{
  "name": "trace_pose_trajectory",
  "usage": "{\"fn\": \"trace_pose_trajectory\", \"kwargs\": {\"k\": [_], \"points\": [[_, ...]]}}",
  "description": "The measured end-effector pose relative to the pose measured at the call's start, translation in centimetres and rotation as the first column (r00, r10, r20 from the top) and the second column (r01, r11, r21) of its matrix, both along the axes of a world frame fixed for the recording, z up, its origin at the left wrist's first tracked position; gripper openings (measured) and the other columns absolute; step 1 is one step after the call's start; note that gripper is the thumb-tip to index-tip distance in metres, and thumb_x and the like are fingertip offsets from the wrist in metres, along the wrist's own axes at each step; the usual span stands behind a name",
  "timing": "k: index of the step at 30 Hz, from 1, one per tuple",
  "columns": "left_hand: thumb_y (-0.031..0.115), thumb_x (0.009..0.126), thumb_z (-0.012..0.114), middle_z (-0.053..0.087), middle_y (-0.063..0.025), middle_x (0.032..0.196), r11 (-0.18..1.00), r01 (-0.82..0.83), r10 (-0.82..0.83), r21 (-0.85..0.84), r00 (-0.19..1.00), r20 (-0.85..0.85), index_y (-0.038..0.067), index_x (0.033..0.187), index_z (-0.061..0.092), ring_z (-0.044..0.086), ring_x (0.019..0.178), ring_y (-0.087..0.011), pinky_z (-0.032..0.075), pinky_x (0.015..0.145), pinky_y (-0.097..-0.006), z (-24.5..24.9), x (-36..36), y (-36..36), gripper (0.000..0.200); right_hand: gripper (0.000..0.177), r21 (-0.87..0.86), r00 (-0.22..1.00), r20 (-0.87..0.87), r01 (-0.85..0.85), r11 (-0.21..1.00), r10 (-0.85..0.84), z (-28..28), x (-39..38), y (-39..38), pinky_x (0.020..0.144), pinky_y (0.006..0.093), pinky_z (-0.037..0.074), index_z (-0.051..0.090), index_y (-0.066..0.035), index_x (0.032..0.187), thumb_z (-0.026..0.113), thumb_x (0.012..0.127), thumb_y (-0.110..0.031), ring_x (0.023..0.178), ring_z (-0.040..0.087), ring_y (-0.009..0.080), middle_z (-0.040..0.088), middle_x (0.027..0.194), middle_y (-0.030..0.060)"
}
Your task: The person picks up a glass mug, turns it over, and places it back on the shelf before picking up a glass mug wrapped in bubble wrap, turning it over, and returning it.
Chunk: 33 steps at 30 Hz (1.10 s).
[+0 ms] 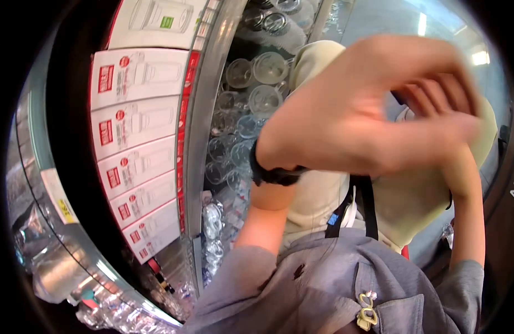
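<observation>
My left hand is raised close to the camera in front of my knees, blurred by motion. Its fingers curve round a hollow with the thumb below, and I see nothing held in it. A black band circles that wrist. My right forearm comes up from the lower right, but the right hand is hidden behind the left one. Beyond the left wrist, glass mugs crowd a low shelf. Beige trousers cover my bent legs.
White-and-red boxes with glassware pictures are stacked on the left, behind a metal shelf edge. Clear-wrapped goods lie at the lower left near a price label. Grey floor shows at the upper right.
</observation>
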State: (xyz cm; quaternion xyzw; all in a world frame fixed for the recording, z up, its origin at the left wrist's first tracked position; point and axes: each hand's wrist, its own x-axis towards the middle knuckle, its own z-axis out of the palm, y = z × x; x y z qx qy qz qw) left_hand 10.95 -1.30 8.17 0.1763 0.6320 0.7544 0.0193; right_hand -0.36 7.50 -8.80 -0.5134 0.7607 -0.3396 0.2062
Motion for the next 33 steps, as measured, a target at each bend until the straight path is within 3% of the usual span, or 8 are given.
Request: {"fn": "trace_pose_trajectory", "kwargs": {"k": [4,7,8,11,16,18,24,33], "points": [[0.013,0.087,0.050,0.062,-0.0116,0.097,0.959,-0.266,0.283,-0.098,0.879,0.383,0.000,0.101,0.055,0.060,0.085,-0.0175,0.049,0.075,-0.0284,-8.0,3.6,-6.4,0.020,0.016,0.162,0.971,-0.231,-0.019,0.987,0.057,-2.0,-1.8,-1.1,0.063,0.0385,0.049,0.061,-0.007,0.087,0.059,0.071,-0.009,0.076,0.060,0.0328,0.062,0.077,0.0150],[0.011,0.083,0.051,0.060,-0.0117,0.093,0.606,-0.700,0.252,0.378,0.619,0.744,0.000,0.091,0.055,0.059,0.082,-0.0212,0.050,0.073,-0.0302,-16.4,6.4,-15.0,0.015,0.013,0.150,0.973,-0.229,0.060,0.987,-0.024,-2.3,-1.4,-0.8,0.065,0.0393,0.046,0.058,-0.002,0.079,0.060,0.068,-0.008,0.077,0.055,0.0362,0.059,0.078,0.0172],[0.010,0.081,0.050,0.060,-0.0128,0.093,0.411,-0.840,0.315,0.353,0.494,0.810,-0.001,0.091,0.054,0.058,0.085,-0.0228,0.050,0.075,-0.0323,-18.4,6.7,-16.9,0.016,0.012,0.144,0.971,-0.238,0.056,0.988,-0.020,-2.4,-1.4,-0.8,0.064,0.0396,0.046,0.058,-0.002,0.078,0.060,0.069,-0.008,0.076,0.055,0.0361,0.059,0.078,0.0172],[0.011,0.079,0.052,0.058,-0.0194,0.098,0.434,-0.896,0.528,-0.091,0.171,0.832,-0.004,0.086,0.049,0.057,0.076,-0.0236,0.050,0.065,-0.0303,-24.1,7.9,-23.1,0.017,0.010,0.100,0.964,-0.265,0.032,0.994,-0.005,-3.1,-1.2,-0.9,0.063,0.0403,0.046,0.058,-0.002,0.077,0.059,0.069,-0.007,0.075,0.055,0.0352,0.058,0.077,0.0166],[0.011,0.078,0.055,0.052,-0.0206,0.090,0.304,-0.947,-0.015,0.107,0.108,0.994,-0.008,0.091,0.041,0.042,0.051,-0.0151,0.031,0.040,-0.0229,-30.3,7.5,-29.5,0.027,0.013,0.205,0.957,-0.289,0.029,0.978,0.033,-3.2,-1.4,-1.6,0.065,0.0396,0.045,0.058,-0.004,0.081,0.060,0.068,-0.008,0.079,0.055,0.0319,0.058,0.079,0.0129],[0.017,0.084,0.051,0.034,-0.0010,0.060,0.407,-0.905,0.127,0.124,0.190,0.974,-0.007,0.094,0.041,0.034,0.045,-0.0108,0.024,0.038,-0.0221,-31.0,7.5,-30.0,0.028,0.017,0.241,0.952,-0.304,0.032,0.970,0.044,-3.0,-1.4,-1.7,0.066,0.0390,0.044,0.058,-0.006,0.085,0.060,0.069,-0.009,0.080,0.055,0.0306,0.057,0.080,0.0113],[0.021,0.087,0.050,0.050,-0.0065,0.067,0.319,-0.948,-0.034,0.010,-0.001,0.999,-0.006,0.092,0.044,0.034,0.041,-0.0103,0.021,0.036,-0.0216,-31.1,5.4,-30.7,0.027,0.026,0.181,0.869,-0.495,0.102,0.978,0.001,-3.4,-1.6,-1.3,0.062,0.0375,0.042,0.057,-0.010,0.096,0.058,0.070,-0.008,0.076,0.055,0.0280,0.057,0.077,0.0091],[0.005,0.087,0.037,0.060,-0.0136,0.094,0.084,-0.939,-0.216,0.334,0.310,0.926,-0.001,0.135,0.003,0.044,0.044,-0.0087,0.021,0.034,-0.0183,-33.6,6.7,-32.9,0.059,0.028,0.226,0.910,-0.415,0.087,0.970,0.015,-2.7,-1.5,-1.0,0.063,0.0366,0.043,0.058,-0.012,0.098,0.059,0.070,-0.011,0.078,0.056,0.0281,0.057,0.076,0.0091]]}}
